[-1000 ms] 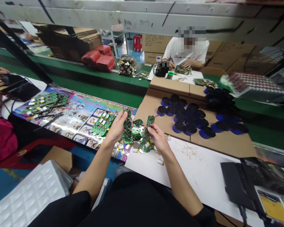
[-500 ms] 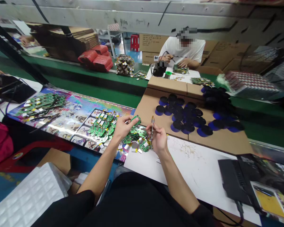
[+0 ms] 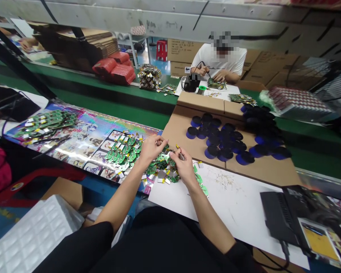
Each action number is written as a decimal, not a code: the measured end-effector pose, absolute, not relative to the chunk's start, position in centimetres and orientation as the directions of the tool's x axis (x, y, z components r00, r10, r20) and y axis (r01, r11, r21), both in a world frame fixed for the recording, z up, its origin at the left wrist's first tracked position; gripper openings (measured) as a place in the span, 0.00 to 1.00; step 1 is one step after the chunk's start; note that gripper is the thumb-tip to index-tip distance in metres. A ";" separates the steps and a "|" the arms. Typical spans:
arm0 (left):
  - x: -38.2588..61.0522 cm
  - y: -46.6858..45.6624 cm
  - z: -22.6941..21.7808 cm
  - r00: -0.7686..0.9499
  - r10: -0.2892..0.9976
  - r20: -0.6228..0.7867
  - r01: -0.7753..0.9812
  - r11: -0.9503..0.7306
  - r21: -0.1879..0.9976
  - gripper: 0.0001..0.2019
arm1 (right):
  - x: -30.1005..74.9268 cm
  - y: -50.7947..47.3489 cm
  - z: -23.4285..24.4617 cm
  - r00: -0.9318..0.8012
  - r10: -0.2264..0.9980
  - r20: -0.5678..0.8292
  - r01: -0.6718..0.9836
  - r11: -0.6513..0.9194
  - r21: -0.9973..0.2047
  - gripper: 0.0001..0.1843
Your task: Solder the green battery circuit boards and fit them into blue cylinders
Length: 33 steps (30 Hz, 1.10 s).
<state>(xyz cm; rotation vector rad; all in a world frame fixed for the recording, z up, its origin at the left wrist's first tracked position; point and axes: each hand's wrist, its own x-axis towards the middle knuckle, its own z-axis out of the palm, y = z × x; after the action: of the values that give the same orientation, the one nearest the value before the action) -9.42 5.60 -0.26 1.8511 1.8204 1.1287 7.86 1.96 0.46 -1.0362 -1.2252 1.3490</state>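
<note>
The landmark here is a large, flat, brown cardboard sheet [image 3: 174, 123] lying on the bench. The left hand [image 3: 152, 148] is just off its near-left corner, with thumb and fingertips drawn close together; whether anything sits between them cannot be told. The right hand [image 3: 183, 163] is at the cardboard's near edge, its bent fingers pinching a small, thin part with a yellow end [image 3: 177, 146], most of which they hide.

Below and between the hands, near the cardboard's near-left corner, lies a loose heap of green circuit boards with silver, yellow-ended battery cells [image 3: 160, 171]. A broader cluster of similar green boards with pale silver cells [image 3: 122, 152] spreads farther left of the cardboard, on a shiny, picture-printed plastic sheet [image 3: 85, 138]. A narrow green circuit board strip [image 3: 201, 181] lies on the near side of the cardboard, partly covered by the right forearm. It rests on a smooth white sheet [image 3: 233, 216] that also bears thin brown wire clippings [image 3: 226, 180].

On the cardboard itself stand many short cylinders with black tops and blue sides [image 3: 229, 142], packed close together. To the near right of the cardboard sits a black, box-shaped device with a cable [image 3: 278, 214]. Beyond its far edge, a co-worker in a white shirt [image 3: 220, 62] holds a slim, dark, corded tool [image 3: 208, 74] over a stack of green circuit boards [image 3: 216, 83].
</note>
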 end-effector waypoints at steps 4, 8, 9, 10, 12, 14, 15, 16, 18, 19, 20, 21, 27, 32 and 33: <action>-9.8 5.9 -1.5 -0.127 0.872 0.472 0.728 -0.241 0.642 0.12 | 7.0 2.3 0.9 -0.130 0.990 0.055 -0.064 0.047 -0.997 0.22; -10.1 5.6 -1.0 -0.152 0.777 0.611 0.734 -0.325 0.596 0.09 | 6.4 2.6 0.9 -0.091 0.995 0.047 -0.031 0.045 -0.999 0.21; -10.1 5.2 -0.7 -0.181 0.745 0.642 0.739 -0.328 0.589 0.09 | 6.4 2.7 0.9 -0.088 0.995 0.047 -0.014 0.046 -0.999 0.21; -10.1 4.8 -0.3 -0.211 0.713 0.668 0.741 -0.329 0.585 0.09 | 6.4 2.7 1.0 -0.093 0.994 0.050 0.011 0.051 -0.999 0.20; -10.0 3.5 0.2 -0.262 0.653 0.710 0.736 -0.341 0.585 0.09 | 6.6 2.7 1.1 -0.145 0.987 0.070 0.069 0.081 -0.994 0.19; -9.9 1.4 0.0 -0.284 0.623 0.729 0.727 -0.357 0.587 0.11 | 7.0 2.7 1.2 -0.215 0.973 0.090 0.090 0.111 -0.990 0.17; -9.8 0.0 -0.5 -0.284 0.623 0.729 0.726 -0.357 0.588 0.11 | 7.2 2.7 1.1 -0.240 0.967 0.085 0.086 0.109 -0.990 0.15; -9.8 -1.5 -1.1 -0.283 0.626 0.726 0.726 -0.355 0.589 0.11 | 7.4 2.7 1.0 -0.259 0.964 0.068 0.083 0.093 -0.992 0.14; -9.7 -4.8 -2.5 -0.281 0.650 0.706 0.716 -0.348 0.605 0.09 | 7.9 2.7 0.9 -0.291 0.957 0.018 0.090 0.046 -0.995 0.16; -9.6 -6.4 -3.2 -0.287 0.661 0.693 0.702 -0.347 0.622 0.08 | 8.1 2.8 0.8 -0.315 0.949 -0.002 0.097 0.030 -0.995 0.18; -9.5 -8.0 -3.8 -0.289 0.686 0.668 0.685 -0.339 0.645 0.07 | 8.3 2.8 0.8 -0.344 0.939 -0.008 0.100 0.028 -0.995 0.20; -9.4 -9.3 -4.2 -0.288 0.714 0.638 0.666 -0.329 0.670 0.05 | 8.5 2.8 0.9 -0.375 0.927 -0.003 0.097 0.035 -0.995 0.23; -8.0 -11.0 -4.8 -0.249 0.849 0.466 0.562 -0.265 0.784 0.05 | 7.8 2.3 1.8 -0.442 0.895 -0.065 0.175 0.015 -0.984 0.18; -7.2 -7.9 -4.3 -0.288 0.832 0.474 0.542 -0.266 0.797 0.09 | 6.8 2.1 1.4 -0.461 0.887 0.008 0.231 0.129 -0.964 0.14; -7.1 -7.3 -4.2 -0.291 0.832 0.473 0.538 -0.267 0.799 0.09 | 6.6 2.1 1.2 -0.458 0.889 0.019 0.254 0.152 -0.955 0.14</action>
<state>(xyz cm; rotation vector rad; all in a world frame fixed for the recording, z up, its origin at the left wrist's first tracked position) -7.13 -7.29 -4.19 1.6812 1.7108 1.5790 6.60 2.11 1.25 -1.0905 -1.8176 1.3243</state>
